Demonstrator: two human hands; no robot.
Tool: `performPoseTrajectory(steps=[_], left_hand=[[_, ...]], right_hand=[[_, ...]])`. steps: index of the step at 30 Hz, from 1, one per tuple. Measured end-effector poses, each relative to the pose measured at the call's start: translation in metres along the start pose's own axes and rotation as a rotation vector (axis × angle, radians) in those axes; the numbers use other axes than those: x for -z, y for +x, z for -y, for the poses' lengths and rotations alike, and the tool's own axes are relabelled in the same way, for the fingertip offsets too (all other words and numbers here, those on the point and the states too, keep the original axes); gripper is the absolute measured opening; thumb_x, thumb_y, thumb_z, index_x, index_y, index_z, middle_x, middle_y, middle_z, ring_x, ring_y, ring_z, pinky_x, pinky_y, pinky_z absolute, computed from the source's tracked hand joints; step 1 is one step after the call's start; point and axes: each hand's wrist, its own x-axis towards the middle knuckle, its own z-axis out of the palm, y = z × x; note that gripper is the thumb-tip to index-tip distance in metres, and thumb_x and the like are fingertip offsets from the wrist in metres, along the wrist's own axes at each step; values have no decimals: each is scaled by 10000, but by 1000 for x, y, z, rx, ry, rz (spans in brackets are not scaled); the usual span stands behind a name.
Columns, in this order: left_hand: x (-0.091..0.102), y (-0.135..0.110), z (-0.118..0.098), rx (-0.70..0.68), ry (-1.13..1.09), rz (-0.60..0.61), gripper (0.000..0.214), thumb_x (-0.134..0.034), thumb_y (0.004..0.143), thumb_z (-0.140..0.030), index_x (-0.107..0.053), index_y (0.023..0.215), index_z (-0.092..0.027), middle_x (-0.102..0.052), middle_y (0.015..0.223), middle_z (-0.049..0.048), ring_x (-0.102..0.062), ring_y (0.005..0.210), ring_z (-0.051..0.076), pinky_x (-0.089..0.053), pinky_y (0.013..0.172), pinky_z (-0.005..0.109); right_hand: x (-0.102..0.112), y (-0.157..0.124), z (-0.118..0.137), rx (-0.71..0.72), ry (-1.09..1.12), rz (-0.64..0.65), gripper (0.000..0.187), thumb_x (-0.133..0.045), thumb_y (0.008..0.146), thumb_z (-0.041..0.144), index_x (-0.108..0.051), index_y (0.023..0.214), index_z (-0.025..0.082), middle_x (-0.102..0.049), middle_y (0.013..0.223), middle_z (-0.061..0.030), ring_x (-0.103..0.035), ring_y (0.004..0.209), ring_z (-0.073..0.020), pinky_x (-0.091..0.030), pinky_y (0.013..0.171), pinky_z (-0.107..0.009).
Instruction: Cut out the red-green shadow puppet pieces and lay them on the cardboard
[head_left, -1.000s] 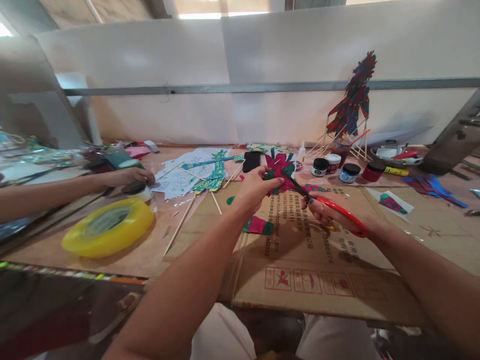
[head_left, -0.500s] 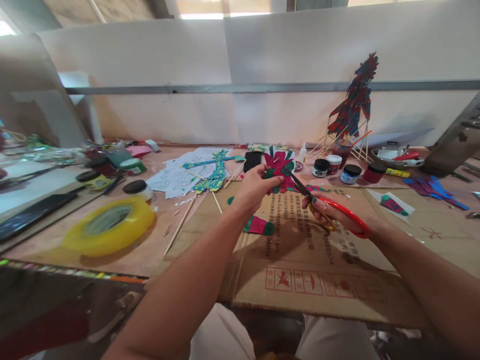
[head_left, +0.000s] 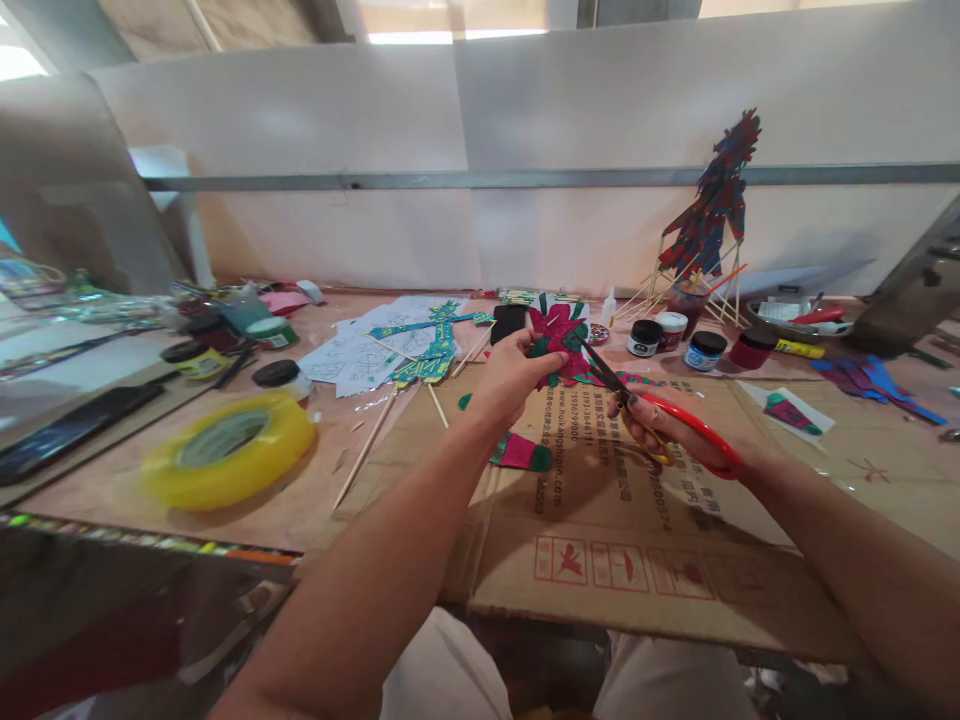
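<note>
Between the fingers and thumb of my left hand (head_left: 517, 378) is a pink and green painted paper cutout (head_left: 553, 325), held up above the cardboard. My right hand (head_left: 651, 420) grips a pair of scissors (head_left: 694, 425) with red handles, and the dark blades reach to the cutout's right edge. Whether paper lies between the blades is too small to tell. Below my hands, a pink and green painted piece (head_left: 521, 452) lies on the flat cardboard sheet (head_left: 600, 500). Another small painted piece (head_left: 791, 410) rests on white paper at the right.
A yellow tape roll (head_left: 229, 450) and a wooden stick (head_left: 365, 450) lie to the left. Blue-yellow painted figure (head_left: 435, 350) sits on drawn sheets (head_left: 337, 350). Paint jars (head_left: 705, 348) line the back right, near a tall red-blue figure (head_left: 716, 200) on sticks.
The whole view has shifted slightly to the right. My hands, the cutout and the scissors stay in nearly the same places, with the blades still at the cutout's edge.
</note>
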Motion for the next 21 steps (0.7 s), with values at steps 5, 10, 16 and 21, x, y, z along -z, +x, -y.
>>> performPoseTrajectory(steps=[5,10,16,21], left_hand=[[1,2,2,5,-2,-4,229,-847,666,-110,-722,848,-170,-730,759,23,-643,668,129,-484,628,252],[4,5,7,-3,-11,13,273,-854,665,-144,-738,911,-162,-761,825,38,-647,670,124,-468,623,257],[6,7,10,-9,-15,-1,278,-860,663,-152,-741,914,-164,-780,878,57,-689,724,144,-510,692,284],[6,7,10,-4,-24,-1,295,-873,654,-161,-743,919,-163,-783,872,58,-699,732,153,-536,717,296]], right_hand=[[2,1,-3,2,1,20,705,-567,848,926,-610,950,230,-517,689,5,-496,608,-166,-458,536,-322],[6,1,3,2,-79,48,784,-503,785,1032,-582,829,252,-550,677,-20,-524,615,-186,-514,580,-368],[6,1,1,25,-67,53,737,-507,843,984,-564,761,254,-548,648,-21,-515,580,-175,-533,575,-374],[6,3,-9,44,-86,18,699,-517,896,925,-653,850,241,-586,643,-40,-551,559,-192,-560,566,-392]])
